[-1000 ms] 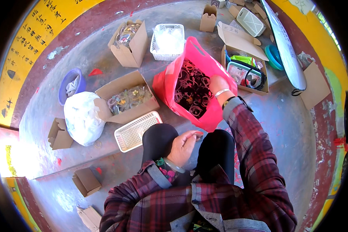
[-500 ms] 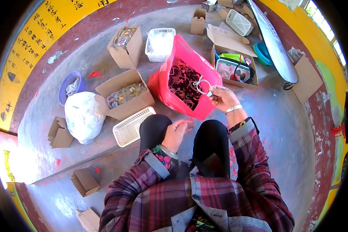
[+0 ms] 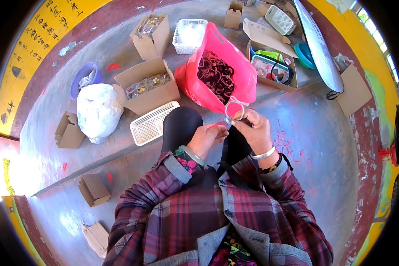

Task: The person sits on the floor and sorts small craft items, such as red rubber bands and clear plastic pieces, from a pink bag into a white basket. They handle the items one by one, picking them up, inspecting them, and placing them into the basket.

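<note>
My right hand (image 3: pixel 258 134) pinches a pale ring-shaped hair tie (image 3: pixel 226 109) with a small bow, held above my knees at the near edge of a bright pink bag (image 3: pixel 191 84). Close beside it, my left hand (image 3: pixel 205 141) is closed with thumb and fingers around a small red thing (image 3: pixel 220 124), mostly hidden, whose kind I cannot make out. The fingertips of both hands almost meet at the lower end of the hair tie. Dark and reddish loops (image 3: pixel 215 77) fill the open bag.
Left of the bag are a cardboard box (image 3: pixel 157 96) of small packaged items, a cream basket (image 3: pixel 139 138), a white plastic sack (image 3: pixel 97 115) and a purple basin (image 3: pixel 74 83). An open carton (image 3: pixel 270 84) and a leaning board (image 3: pixel 317 48) stand right. Red scraps (image 3: pixel 284 144) litter the floor.
My right hand has brought the hair tie from over the bag's opening down toward my left hand. The hands are now nearly together; the view has shifted slightly.
</note>
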Tool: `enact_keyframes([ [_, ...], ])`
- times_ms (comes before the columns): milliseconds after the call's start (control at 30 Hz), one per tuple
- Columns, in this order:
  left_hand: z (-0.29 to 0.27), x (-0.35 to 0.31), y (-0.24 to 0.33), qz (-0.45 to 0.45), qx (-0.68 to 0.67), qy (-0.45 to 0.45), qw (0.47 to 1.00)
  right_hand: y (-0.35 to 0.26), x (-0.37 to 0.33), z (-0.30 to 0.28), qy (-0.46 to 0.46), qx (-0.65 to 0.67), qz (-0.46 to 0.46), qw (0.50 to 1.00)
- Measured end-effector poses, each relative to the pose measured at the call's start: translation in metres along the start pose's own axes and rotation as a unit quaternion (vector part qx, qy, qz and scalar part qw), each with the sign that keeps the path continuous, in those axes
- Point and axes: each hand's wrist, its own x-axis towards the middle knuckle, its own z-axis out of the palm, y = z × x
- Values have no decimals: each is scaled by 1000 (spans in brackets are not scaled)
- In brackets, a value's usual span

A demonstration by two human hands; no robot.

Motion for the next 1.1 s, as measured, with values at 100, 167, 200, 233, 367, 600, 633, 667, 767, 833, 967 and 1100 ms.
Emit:
enact_keyframes([
  [100,1,-1,-1,-10,25,-19,999,1,-4,6,10,-171,-171,970],
  [167,3,-5,-2,-7,20,-29,999,1,-5,9,5,-194,-209,958],
  [200,4,-6,-3,-6,18,-35,999,3,-5,9,4,-213,-233,949],
  [233,5,-8,-3,-6,20,-35,999,4,-6,9,3,-231,-257,938],
  [367,9,-12,-3,1,45,-43,998,4,-9,2,-22,-261,-285,922],
  [600,3,-3,-16,63,150,-71,984,1,-10,-10,-63,-267,-281,919],
  [633,2,-2,-17,77,189,-76,976,1,-10,-11,-66,-265,-280,920],
  [667,1,-1,-18,91,227,-81,966,1,-11,-12,-70,-265,-281,920],
  [767,2,-1,-19,81,258,-85,959,0,-12,-13,-90,-270,-276,918],
  [833,2,-3,-19,64,229,-84,968,-5,-12,-14,-115,-281,-267,915],
  [967,5,-9,-16,22,136,-95,986,-5,-14,-14,-135,-271,-237,923],
  [1100,9,-11,-12,-33,71,-105,991,-1,-16,-13,-139,-262,-187,937],
])
